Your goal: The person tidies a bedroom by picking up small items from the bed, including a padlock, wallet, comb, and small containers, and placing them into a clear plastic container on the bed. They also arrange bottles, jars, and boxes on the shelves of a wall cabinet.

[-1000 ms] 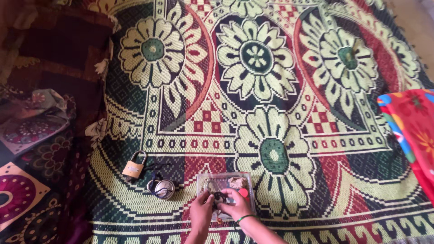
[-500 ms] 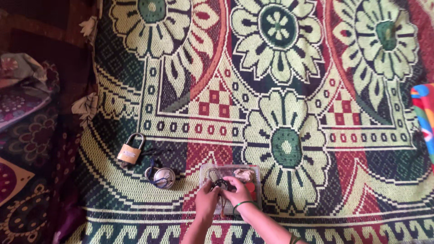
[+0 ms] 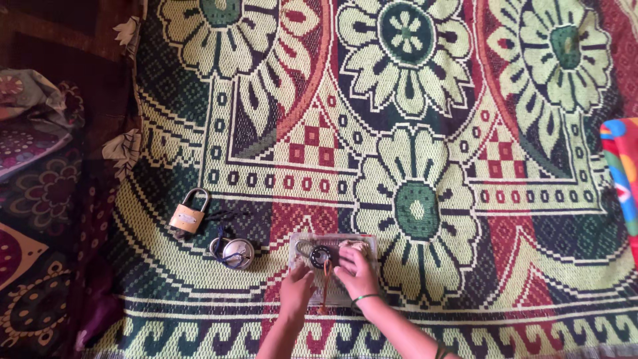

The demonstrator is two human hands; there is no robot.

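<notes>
Both hands work over a clear plastic box (image 3: 332, 266) on the woven mat (image 3: 425, 100). The left hand (image 3: 296, 287) steadies its near edge, fingers curled; the right hand (image 3: 355, 269) presses a round dial lock (image 3: 320, 255) inside, though whether it grips it cannot be told. A brass padlock (image 3: 188, 214) and a round silver lock (image 3: 234, 251) lie apart to the left.

My hands cover the lower half of the clear plastic packet (image 3: 302, 240), so I cannot tell what they grip. At three o'clock, the bright multicoloured cloth (image 3: 621, 173) is cut off by the edge.

left hand (image 3: 294, 290) + right hand (image 3: 357, 271): on clear box (image 3: 367, 240) | contents: black dial lock (image 3: 321, 255) | left: brass padlock (image 3: 187, 215), round silver lock (image 3: 234, 252) | surface: patterned rug (image 3: 412, 133)
</notes>
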